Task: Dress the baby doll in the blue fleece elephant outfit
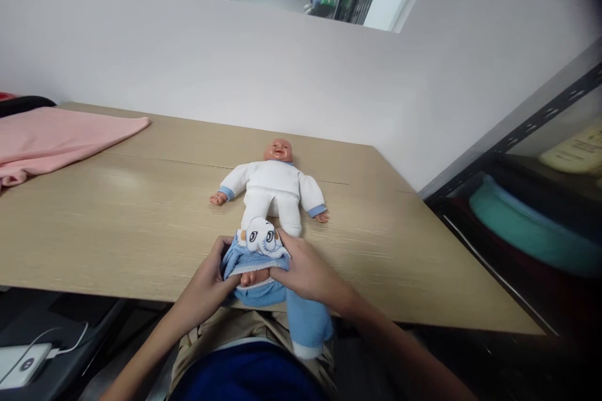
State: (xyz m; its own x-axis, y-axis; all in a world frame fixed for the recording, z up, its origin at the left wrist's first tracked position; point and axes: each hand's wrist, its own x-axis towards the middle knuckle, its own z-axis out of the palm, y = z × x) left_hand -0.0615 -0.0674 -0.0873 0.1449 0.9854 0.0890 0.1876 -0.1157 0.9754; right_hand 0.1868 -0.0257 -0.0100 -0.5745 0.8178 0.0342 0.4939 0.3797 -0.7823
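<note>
A baby doll (273,175) in a white top with blue cuffs and white leggings lies face up on the table, its feet toward me. My left hand (211,282) and my right hand (305,266) are closed on opposite sides of a pair of blue terry baby pants (256,259) with a white animal face on them. The fabric is bunched around one of the doll's feet (251,277), whose toes show in the opening between my thumbs. One blue pant leg (308,324) hangs over the table's front edge below my right hand. The doll's other foot is hidden.
A pink cloth (66,138) is spread at the left of the wooden table (141,219). Behind stands a white wall (211,62). To the right, a shelf holds a teal basin (527,225) and a pale yellow bottle (576,150). A white power bank (26,363) with a cable lies lower left.
</note>
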